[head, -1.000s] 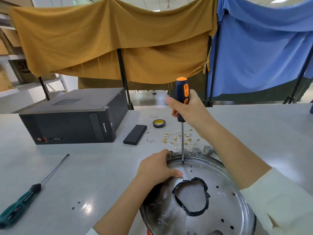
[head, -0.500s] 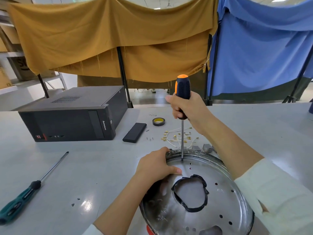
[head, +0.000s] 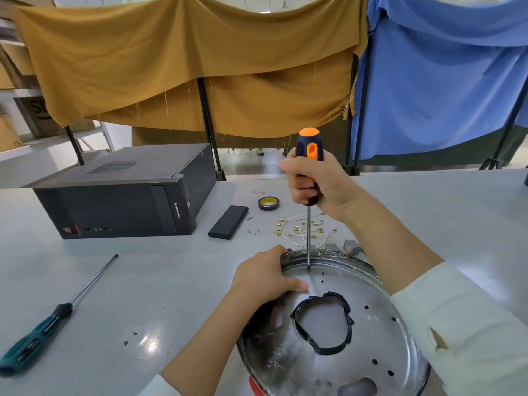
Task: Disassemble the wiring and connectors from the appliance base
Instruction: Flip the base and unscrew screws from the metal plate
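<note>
A round shiny metal appliance base (head: 380,352) lies on the table in front of me, with several holes and a central opening edged in black tape. My right hand (head: 320,187) grips an orange and black screwdriver (head: 309,155) held upright, its tip set on the base near the far rim. My left hand (head: 264,274) grips the base's far left rim, thumb lying on the metal. Loose white wires with brass connectors (head: 297,228) lie on the table just beyond the base.
A black computer case (head: 123,195) stands at the left. A green-handled screwdriver (head: 48,321) lies near the left edge. A black slab (head: 228,218), a tape roll (head: 268,203), small screws (head: 254,232) and grey parts (head: 347,247) lie behind the base.
The screwdriver handle has turned slightly in my right hand, tip staying on the same spot. My left hand keeps its hold on the rim.
</note>
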Motion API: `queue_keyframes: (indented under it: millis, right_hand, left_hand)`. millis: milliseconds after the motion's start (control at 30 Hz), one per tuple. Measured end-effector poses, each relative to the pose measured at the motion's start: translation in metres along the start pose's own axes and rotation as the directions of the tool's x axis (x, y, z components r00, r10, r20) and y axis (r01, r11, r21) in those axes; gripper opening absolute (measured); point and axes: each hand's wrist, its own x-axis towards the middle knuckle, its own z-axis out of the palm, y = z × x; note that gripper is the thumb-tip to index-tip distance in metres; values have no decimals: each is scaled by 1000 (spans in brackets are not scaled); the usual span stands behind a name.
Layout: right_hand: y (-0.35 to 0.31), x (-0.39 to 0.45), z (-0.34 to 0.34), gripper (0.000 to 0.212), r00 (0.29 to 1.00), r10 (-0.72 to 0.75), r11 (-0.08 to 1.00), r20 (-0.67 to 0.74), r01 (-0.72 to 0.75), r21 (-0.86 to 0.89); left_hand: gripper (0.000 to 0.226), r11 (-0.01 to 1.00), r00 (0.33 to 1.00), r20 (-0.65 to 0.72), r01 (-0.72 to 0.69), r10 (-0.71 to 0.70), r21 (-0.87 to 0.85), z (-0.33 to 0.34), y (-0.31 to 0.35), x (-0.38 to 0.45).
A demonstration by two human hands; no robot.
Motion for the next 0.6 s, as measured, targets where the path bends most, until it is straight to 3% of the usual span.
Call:
queue_keyframes:
  millis: [33, 100, 167, 233, 367, 500, 533, 600]
  right_hand:
    - [-1, -1, -1, 24, 1000, 0, 999, -7, 0, -48]
    - [1, -4, 3, 23, 982, -64, 957, -176, 11, -289]
    - [7, -8, 10, 27, 892, -236, 866, -386, 13, -500]
    - [14, -11, 18, 23, 826, -341, 857, -449, 76, -510]
    - [12, -6, 21, 23, 890, -240, 927, -387, 93, -363]
    - [2, -1, 0, 33, 999, -17, 1000, -50, 18, 14]
    - [0, -2, -3, 29, 1000, -9, 1000, -12, 9, 19]
    - [1, -5, -3, 19, 996, -31, 992, -82, 20, -122]
  left_hand:
    - [74, 1000, 1000, -2, 1, -1, 2, 0, 0, 0]
    - [75, 1000, 1000, -4, 4, -4, 6, 1, 0, 0]
    - [73, 1000, 1000, -8, 2, -2, 1, 1, -1, 1]
    - [72, 1000, 1000, -9, 0, 0, -2, 2, -1, 1]
    - [74, 1000, 1000, -6, 4, -4, 12, 1, -1, 0]
    - [72, 1000, 1000, -3, -2, 2, 5, 0, 0, 0]
    - [71, 1000, 1000, -4, -5, 5, 4, -1, 0, 0]
    - [72, 1000, 1000, -4, -5, 5, 7, 0, 0, -1]
